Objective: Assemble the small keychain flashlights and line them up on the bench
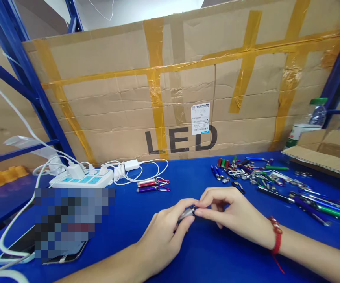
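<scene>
My left hand (165,234) and my right hand (231,212) meet over the blue table (205,251), low in the middle of the view. Both pinch a small silver keychain flashlight (187,214): the left fingers wrap its body, the right fingertips press on its end. A red string bracelet (276,235) circles my right wrist. Two finished keychain lights (152,185), one red and one purple, lie side by side with carabiner clips behind my left hand. A pile of several coloured flashlight bodies, clips and small parts (246,169) lies behind my right hand.
A big taped cardboard box marked LED (184,90) stands along the back. A white power strip (83,179) with chargers and cables sits at the left, a phone (25,247) near the left edge. An open carton (326,153) and a plastic bottle (308,122) stand at right, with blue rack posts on both sides.
</scene>
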The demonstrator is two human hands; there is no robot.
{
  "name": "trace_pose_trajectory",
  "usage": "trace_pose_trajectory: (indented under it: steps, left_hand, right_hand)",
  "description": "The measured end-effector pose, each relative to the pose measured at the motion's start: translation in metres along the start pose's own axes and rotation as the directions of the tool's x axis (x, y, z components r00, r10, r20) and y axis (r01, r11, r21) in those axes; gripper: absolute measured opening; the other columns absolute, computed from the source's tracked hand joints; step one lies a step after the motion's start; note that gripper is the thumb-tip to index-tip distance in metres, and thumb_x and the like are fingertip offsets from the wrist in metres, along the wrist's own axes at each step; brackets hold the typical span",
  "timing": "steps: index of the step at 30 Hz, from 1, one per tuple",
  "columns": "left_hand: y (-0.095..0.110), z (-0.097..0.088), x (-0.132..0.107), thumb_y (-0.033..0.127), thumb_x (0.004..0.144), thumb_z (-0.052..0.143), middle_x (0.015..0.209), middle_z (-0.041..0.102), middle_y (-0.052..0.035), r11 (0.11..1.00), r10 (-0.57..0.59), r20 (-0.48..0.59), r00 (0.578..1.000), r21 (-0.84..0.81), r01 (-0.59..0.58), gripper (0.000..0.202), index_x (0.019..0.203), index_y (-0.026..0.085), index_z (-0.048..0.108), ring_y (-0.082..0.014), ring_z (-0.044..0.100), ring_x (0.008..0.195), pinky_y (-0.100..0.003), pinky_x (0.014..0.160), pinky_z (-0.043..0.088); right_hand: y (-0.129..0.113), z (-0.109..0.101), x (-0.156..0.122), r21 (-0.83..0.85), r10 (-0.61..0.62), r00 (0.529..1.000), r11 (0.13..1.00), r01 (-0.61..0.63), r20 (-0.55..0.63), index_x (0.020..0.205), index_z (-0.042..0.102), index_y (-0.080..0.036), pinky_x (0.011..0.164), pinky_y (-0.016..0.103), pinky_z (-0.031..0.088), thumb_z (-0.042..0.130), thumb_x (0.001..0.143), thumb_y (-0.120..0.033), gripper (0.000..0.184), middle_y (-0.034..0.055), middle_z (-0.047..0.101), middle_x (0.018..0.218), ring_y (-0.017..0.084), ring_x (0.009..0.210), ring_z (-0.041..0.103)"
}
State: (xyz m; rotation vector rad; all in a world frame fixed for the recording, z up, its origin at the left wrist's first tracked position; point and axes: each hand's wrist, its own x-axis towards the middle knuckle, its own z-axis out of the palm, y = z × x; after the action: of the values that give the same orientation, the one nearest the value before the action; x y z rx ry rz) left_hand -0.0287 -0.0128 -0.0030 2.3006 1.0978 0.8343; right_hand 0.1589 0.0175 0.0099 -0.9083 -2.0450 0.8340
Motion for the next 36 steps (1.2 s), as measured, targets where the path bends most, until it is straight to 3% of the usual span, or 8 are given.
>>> trace_pose_trajectory:
  steps: [8,16,30,36]
  left_hand:
    - [0.0009,-0.001,0.0013,0.023,0.091,0.037,0.071,0.057,0.0041,0.999,-0.035,0.004,0.999,-0.006,0.035,0.029,0.116,0.03,0.05,-0.0109,0.052,0.06,-0.019,0.06,0.041]
    - [0.0017,-0.0023,0.0011,0.02,0.09,0.039,0.072,0.06,0.0034,0.999,-0.04,0.01,0.999,0.024,0.04,0.025,0.109,0.026,0.053,-0.0118,0.054,0.063,-0.021,0.062,0.04]
    - [0.0035,-0.0033,-0.0011,0.021,0.089,0.042,0.068,0.06,0.0029,0.999,-0.033,0.02,0.999,0.032,0.032,0.024,0.109,0.024,0.057,-0.0113,0.051,0.058,-0.02,0.059,0.039]
    - [0.0043,-0.0031,0.0003,0.02,0.089,0.042,0.067,0.06,0.0035,0.999,-0.033,0.028,0.999,0.03,0.032,0.027,0.11,0.027,0.057,-0.0114,0.052,0.058,-0.02,0.058,0.039]
  right_hand:
    - [0.0047,-0.0032,0.0006,0.079,-0.038,0.998,0.996,0.035,0.042,0.073,0.068,-0.014,0.041,0.018,0.039,0.068,0.071,-0.038,0.024,0.0028,0.064,0.075,0.004,0.041,0.051]
    - [0.0047,-0.0047,0.0012,0.156,0.029,0.991,0.987,-0.049,0.128,0.072,0.068,-0.014,0.042,0.017,0.041,0.064,0.075,-0.038,0.024,0.0026,0.061,0.077,0.003,0.043,0.051]
    - [0.0054,-0.0038,0.0034,0.138,0.13,0.978,0.979,-0.153,0.163,0.068,0.064,-0.013,0.041,0.018,0.036,0.068,0.069,-0.042,0.029,0.0008,0.059,0.069,0.004,0.04,0.05]
    - [0.0087,-0.0031,0.0042,0.19,0.114,0.98,0.971,-0.145,0.162,0.065,0.063,-0.013,0.04,0.017,0.037,0.072,0.065,-0.041,0.029,0.0005,0.06,0.073,0.003,0.041,0.05]
